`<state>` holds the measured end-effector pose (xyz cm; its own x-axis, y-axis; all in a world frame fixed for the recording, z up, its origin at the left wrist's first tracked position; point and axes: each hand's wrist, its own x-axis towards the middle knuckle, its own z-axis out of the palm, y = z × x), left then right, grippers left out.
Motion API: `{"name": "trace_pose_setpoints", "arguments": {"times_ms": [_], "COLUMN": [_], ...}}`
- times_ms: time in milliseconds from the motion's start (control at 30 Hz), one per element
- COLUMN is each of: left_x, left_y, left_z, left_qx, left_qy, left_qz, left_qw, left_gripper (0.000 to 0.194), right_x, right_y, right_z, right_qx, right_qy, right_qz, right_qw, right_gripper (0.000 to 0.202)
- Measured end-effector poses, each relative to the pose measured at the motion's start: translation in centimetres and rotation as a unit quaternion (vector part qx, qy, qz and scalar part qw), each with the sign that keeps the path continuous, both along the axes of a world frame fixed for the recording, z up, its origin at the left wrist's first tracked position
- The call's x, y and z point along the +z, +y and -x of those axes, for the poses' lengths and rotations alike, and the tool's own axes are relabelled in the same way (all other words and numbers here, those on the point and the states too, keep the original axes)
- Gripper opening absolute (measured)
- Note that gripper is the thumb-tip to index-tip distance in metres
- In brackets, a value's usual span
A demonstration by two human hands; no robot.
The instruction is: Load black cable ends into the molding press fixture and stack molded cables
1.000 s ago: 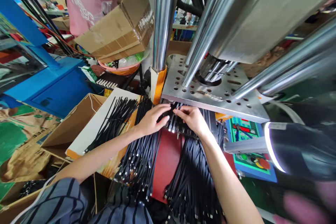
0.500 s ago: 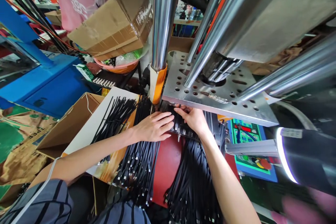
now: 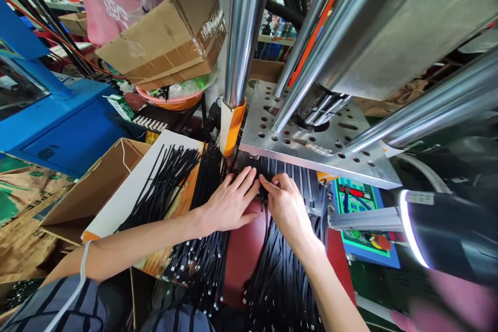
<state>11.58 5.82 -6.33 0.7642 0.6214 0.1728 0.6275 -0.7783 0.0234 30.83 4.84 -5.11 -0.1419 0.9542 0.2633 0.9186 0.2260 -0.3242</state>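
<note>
My left hand (image 3: 233,203) lies palm down with fingers stretched out, its fingertips over the left part of a dark metal mould (image 3: 254,163) under the press plate. Beside it, my right hand (image 3: 287,206) bends over the mould's front edge, index finger reaching forward and the other fingers curled. Whatever sits under its fingertips is hidden. Thin black cables run down from just below those fingertips. A thick bunch of black cables (image 3: 286,270) with small metal ends hangs in front of the mould, and another bunch (image 3: 200,264) lies under my left forearm.
Above the mould hangs a drilled steel plate (image 3: 268,137) between shiny columns (image 3: 247,36). To the right are a control panel (image 3: 360,202) and a black lamp (image 3: 447,233). More black cables (image 3: 163,176) lie on a white board (image 3: 111,202) beside a cardboard box (image 3: 89,187).
My right hand has drawn back toward me from under the plate to the mould's front edge. My left hand has shifted slightly, its fingertips now close to the right index finger.
</note>
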Motion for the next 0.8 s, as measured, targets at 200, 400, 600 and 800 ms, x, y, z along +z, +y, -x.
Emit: {"name": "trace_pose_setpoints", "arguments": {"times_ms": [200,400,600,800], "left_x": [2.0,2.1,2.1,1.5], "left_y": [5.0,9.0,11.6,4.4], "left_z": [-1.2,-2.3,-3.5,1.0], "left_qx": [0.022,0.022,0.032,0.149], "left_qy": [-0.019,-0.053,-0.081,-0.105], "left_qz": [0.043,0.002,0.004,0.009], "left_qw": [0.999,0.998,0.996,0.983], "left_gripper": [0.063,0.038,0.028,0.032], "right_x": [1.2,1.2,1.4,1.8], "right_y": [3.0,6.1,9.3,1.0], "right_z": [1.5,1.7,1.4,1.2], "right_qx": [-0.073,-0.067,-0.060,-0.058], "right_qy": [-0.199,-0.207,-0.199,-0.160], "right_qz": [0.046,0.023,0.011,-0.012], "right_qw": [0.976,0.976,0.978,0.985], "right_gripper": [0.049,0.040,0.045,0.047]}}
